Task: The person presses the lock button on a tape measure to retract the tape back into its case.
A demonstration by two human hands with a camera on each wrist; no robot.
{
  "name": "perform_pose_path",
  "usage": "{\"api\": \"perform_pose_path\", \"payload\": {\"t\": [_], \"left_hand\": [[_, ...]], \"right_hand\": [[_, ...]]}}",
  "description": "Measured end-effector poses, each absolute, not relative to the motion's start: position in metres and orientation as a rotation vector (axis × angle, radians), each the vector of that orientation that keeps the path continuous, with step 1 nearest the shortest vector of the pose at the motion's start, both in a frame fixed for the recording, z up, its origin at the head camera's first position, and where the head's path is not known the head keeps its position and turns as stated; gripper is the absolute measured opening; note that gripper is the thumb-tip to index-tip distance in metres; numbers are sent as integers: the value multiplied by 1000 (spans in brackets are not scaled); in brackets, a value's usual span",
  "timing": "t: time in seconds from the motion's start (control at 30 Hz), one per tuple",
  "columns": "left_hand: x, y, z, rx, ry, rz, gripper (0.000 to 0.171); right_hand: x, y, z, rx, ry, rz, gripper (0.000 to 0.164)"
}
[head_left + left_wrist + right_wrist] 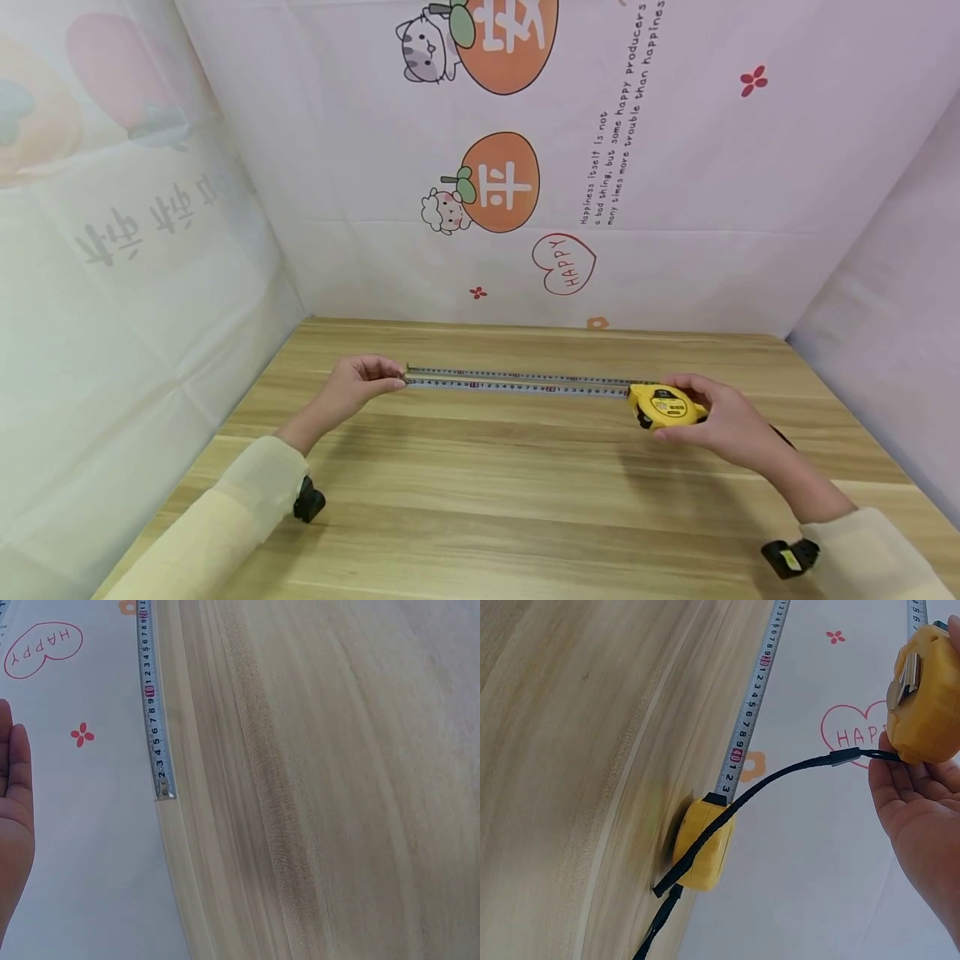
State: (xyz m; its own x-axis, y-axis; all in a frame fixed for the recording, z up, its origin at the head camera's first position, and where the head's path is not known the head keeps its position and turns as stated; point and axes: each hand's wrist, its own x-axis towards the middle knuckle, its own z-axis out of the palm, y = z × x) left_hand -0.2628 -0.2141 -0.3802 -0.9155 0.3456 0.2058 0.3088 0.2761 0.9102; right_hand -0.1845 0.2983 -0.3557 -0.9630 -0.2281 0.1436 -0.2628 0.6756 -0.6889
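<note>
In the head view, my right hand (723, 421) grips a yellow tape measure (663, 407), thumb below and fingers above its case. The printed metal blade (517, 387) stretches leftward from it, its far end pinched between the thumb and fingers of my left hand (356, 385). A second blade (442, 370) runs nearly parallel just behind. In the right wrist view that blade comes from another yellow tape measure (703, 847) on the table. A black wrist strap (780, 776) hangs from the held case. The left wrist view shows the second blade's metal end hook (166, 796).
The wood-grain table (480, 492) meets a white printed cloth (375, 167) at its back edge. More cloth hangs at the left (150, 333) and right sides. Black wrist cameras (308, 500) sit on both sleeves.
</note>
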Motion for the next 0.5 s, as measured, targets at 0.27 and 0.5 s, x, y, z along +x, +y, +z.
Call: {"api": "perform_pose_path", "payload": {"t": [0.27, 0.5], "left_hand": [[-263, -212, -379, 640, 2482, 1783, 23], [-262, -211, -378, 651, 2486, 1775, 22]], "right_hand": [[-184, 296, -356, 398, -2831, 1179, 74], [-185, 295, -357, 402, -2833, 1210, 74]]}}
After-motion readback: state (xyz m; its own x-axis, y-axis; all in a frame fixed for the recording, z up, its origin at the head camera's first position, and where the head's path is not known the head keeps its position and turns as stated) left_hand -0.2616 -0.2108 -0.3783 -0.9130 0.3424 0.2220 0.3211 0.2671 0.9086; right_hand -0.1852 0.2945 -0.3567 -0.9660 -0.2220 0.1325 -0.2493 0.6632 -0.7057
